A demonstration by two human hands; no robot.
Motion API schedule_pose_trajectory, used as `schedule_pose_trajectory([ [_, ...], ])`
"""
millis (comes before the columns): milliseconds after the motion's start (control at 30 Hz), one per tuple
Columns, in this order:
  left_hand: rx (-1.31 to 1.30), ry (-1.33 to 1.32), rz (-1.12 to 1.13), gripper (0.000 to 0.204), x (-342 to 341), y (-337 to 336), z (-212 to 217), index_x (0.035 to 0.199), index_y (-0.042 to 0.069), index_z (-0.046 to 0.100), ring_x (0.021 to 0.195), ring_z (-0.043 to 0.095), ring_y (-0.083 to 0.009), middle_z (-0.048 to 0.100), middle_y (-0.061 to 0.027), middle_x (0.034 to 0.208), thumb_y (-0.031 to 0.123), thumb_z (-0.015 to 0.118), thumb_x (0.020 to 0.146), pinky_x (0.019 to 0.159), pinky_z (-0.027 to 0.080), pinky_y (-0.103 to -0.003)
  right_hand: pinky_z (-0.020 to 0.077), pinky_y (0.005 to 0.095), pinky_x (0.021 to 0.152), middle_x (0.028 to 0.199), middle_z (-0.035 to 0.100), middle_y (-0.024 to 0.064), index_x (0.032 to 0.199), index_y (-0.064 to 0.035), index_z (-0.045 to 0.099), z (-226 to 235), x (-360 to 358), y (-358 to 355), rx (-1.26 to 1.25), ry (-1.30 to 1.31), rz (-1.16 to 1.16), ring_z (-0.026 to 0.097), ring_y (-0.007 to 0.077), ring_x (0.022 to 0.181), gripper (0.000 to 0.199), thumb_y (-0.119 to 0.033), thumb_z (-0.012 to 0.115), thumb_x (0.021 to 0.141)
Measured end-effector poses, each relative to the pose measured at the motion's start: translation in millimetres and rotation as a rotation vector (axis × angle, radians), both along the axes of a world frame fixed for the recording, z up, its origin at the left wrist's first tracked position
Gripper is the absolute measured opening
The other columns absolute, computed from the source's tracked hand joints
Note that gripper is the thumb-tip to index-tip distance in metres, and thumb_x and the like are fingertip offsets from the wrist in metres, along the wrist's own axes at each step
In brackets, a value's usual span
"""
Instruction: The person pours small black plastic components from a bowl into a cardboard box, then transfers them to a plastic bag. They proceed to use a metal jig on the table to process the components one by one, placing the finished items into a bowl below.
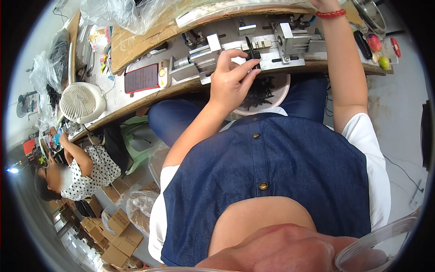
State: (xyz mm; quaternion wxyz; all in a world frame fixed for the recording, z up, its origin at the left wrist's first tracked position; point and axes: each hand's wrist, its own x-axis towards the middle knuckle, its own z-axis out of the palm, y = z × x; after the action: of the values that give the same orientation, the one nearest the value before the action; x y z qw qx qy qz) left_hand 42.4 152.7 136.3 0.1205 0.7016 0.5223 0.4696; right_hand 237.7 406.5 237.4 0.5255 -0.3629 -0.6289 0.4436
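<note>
My left hand (232,80) is at the front of a metal clamping fixture (276,63) on the bench edge. Its thumb and fingers close on a small black part (250,47), slim and upright at the top, beside a light metal block (263,44). Fingers cover some of the part. My right arm reaches far past the fixture's right side; the right hand (324,4), above a red bead bracelet (331,14), is cut off by the top edge, so its fingers are hidden. Below the left hand, a pale basin (286,90) holds many black pieces (260,93).
Left of the fixture lie a phone (141,78) and a white fan (82,102). Cardboard (136,47) and clear plastic bags (122,13) cover the back left. A co-worker (93,167) sits at far left. Small fruit-shaped items (374,42) rest at the bench's right end.
</note>
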Motion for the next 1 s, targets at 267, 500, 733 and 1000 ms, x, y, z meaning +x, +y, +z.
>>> schedule_pose_trajectory([
  [267,0.021,0.125,0.023,0.021,6.2,9.6,-13.9,0.109,0.011,0.076,0.093,0.075,-0.0260,0.071,-0.0064,0.128,0.014,0.077,0.089,0.075,0.062,-0.035,0.0479,0.0202,0.063,0.090,0.068,0.0017,0.115,-0.0047,0.068,8.4,14.9,-35.4,-0.103,0.335,0.048,0.060,0.0068,0.070,0.018,-0.017,0.067,0.102],
  [500,-0.016,0.157,0.045,0.033,5.2,6.4,0.4,0.121,0.014,0.075,0.084,0.074,-0.0202,0.072,-0.0063,0.127,0.015,0.079,0.088,0.070,0.061,-0.031,0.0522,0.0321,0.082,0.106,0.070,0.0100,0.116,-0.0025,0.069,-20.8,28.6,-96.7,-0.024,0.383,0.220,0.066,0.0226,0.093,0.019,-0.009,0.066,0.099],
  [733,0.257,0.388,0.394,0.025,-37.8,83.3,74.1,0.112,0.010,0.077,0.066,0.066,-0.0135,0.074,-0.0082,0.109,0.012,0.080,0.088,0.058,0.052,-0.026,0.0520,0.0353,0.089,0.120,0.068,0.0099,0.110,-0.0037,0.070,-60.8,13.3,-193.0,0.579,-0.542,0.186,0.063,0.0282,0.102,0.023,-0.004,0.074,0.087],
  [1000,-0.125,0.516,0.398,0.034,-63.0,148.1,104.3,0.100,0.002,0.068,0.093,0.067,-0.0390,0.070,-0.0187,0.098,0.032,0.077,0.086,0.082,0.052,-0.050,0.0524,0.0385,0.096,0.125,0.066,0.0074,0.106,-0.0038,0.068,-90.3,-6.2,-189.6,0.765,-0.830,0.148,0.057,0.0299,0.108,0.022,-0.005,0.073,0.084],
])
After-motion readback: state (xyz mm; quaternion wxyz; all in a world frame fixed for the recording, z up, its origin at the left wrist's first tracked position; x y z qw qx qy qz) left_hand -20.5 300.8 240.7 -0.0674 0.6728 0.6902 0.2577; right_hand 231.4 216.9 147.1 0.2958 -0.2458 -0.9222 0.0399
